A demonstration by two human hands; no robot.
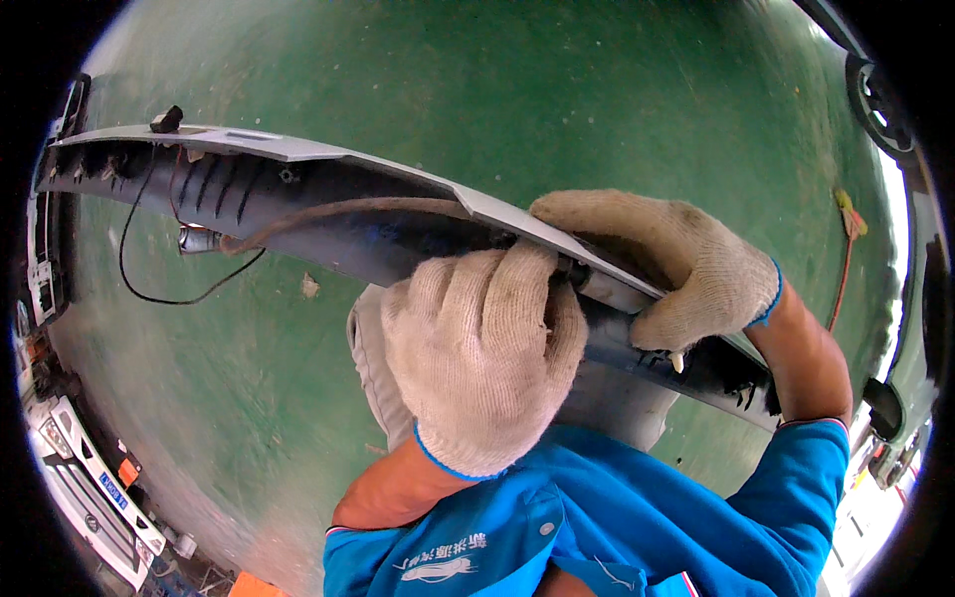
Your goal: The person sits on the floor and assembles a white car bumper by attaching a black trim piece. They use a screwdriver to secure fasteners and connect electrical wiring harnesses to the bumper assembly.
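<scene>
A long curved vehicle trim panel (298, 147), grey outside and dark inside, stretches across in front of me, its hollow side toward me. My right hand (686, 264), in a whitish knit glove, clasps its edge right of centre, fingers over the outer face and thumb on the inner side. My left hand (477, 348), gloved alike, is closed with its fingertips inside the panel; what they pinch is hidden. A brown wrapped wiring harness (348, 207) runs along the inside toward the left hand. A small pale piece (677, 361) shows below the right thumb.
A black cable (149, 296) loops below the panel's left part, near a silvery cylinder (199, 240). Green floor (637, 109) lies beneath. White vehicle front parts (95, 488) stand at lower left. A vehicle with a wheel (880, 104) and a reddish cord (844, 264) are at right.
</scene>
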